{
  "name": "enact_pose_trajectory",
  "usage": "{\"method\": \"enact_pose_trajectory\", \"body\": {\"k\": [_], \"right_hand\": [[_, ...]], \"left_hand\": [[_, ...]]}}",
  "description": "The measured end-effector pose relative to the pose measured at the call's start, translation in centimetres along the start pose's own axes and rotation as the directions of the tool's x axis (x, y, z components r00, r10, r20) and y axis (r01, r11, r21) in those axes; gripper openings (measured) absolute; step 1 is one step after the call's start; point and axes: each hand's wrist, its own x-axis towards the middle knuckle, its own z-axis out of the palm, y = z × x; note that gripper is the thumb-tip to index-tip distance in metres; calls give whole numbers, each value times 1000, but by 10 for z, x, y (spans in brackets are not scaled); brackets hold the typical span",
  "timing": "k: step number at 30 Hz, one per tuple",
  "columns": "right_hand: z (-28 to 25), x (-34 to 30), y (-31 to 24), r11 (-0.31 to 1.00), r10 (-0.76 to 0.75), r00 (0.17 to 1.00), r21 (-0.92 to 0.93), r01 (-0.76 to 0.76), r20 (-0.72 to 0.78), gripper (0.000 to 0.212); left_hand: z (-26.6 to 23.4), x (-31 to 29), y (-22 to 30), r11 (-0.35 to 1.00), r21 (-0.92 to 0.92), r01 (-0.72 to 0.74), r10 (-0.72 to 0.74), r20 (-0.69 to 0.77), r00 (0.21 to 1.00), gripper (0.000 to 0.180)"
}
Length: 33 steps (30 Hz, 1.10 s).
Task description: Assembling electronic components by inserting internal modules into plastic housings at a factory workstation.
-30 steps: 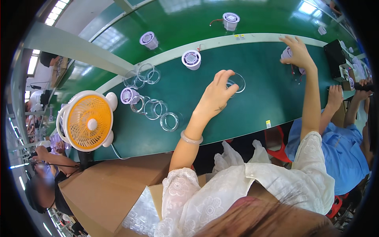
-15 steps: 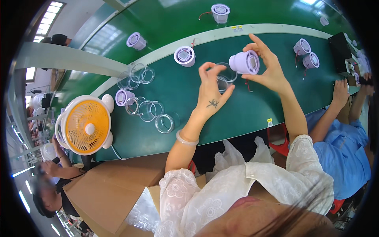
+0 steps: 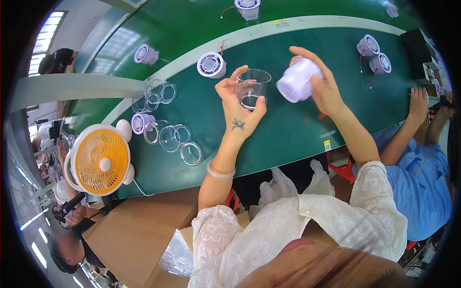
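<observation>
My left hand (image 3: 240, 103) is closed around a clear, straight-sided cup (image 3: 257, 82) with a dark disc showing at its lower end; I cannot tell whether that is part of the cup or the bench seen through it. In my right hand (image 3: 327, 91) is a lavender plastic housing (image 3: 295, 80), tilted and smeared by motion, its smooth side in view. The cup and the housing are apart, both held above the green bench (image 3: 283, 129). Another lavender housing (image 3: 211, 65), with a slotted round face and a red wire, sits beyond my left hand.
Several clear cups (image 3: 175, 138) stand to the left, near an orange and white fan (image 3: 103, 161). Two lavender housings (image 3: 374, 55) lie at the right. A cardboard box (image 3: 139, 225) is at lower left. A co-worker's arm (image 3: 408, 117) rests on the bench's right end.
My left hand has moved left with the clear cup, away from the housing. My right hand has turned the lavender housing, so its slotted face no longer shows. The whole view has shifted slightly.
</observation>
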Motion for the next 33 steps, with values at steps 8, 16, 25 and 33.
{"method": "enact_pose_trajectory", "body": {"k": [8, 16, 25, 33], "right_hand": [[-16, 0, 7, 299, 550, 756, 762, -575, 355, 64], [-17, -1, 7, 396, 622, 747, 728, -560, 236, 55], [-14, 6, -6, 432, -374, 927, -882, 188, 14, 32], [0, 3, 3, 366, -334, 939, -906, 210, 83, 33]], "left_hand": [[-2, 0, 0, 993, 115, -15, 15, -4, 1000, 38], [-1, 0, -1, 990, 138, -28, 31, -15, 999, 29], [4, 1, 13, 800, 553, -235, 248, 51, 967, 52], [7, 0, 12, 658, 674, -336, 208, 267, 941, 49]]}}
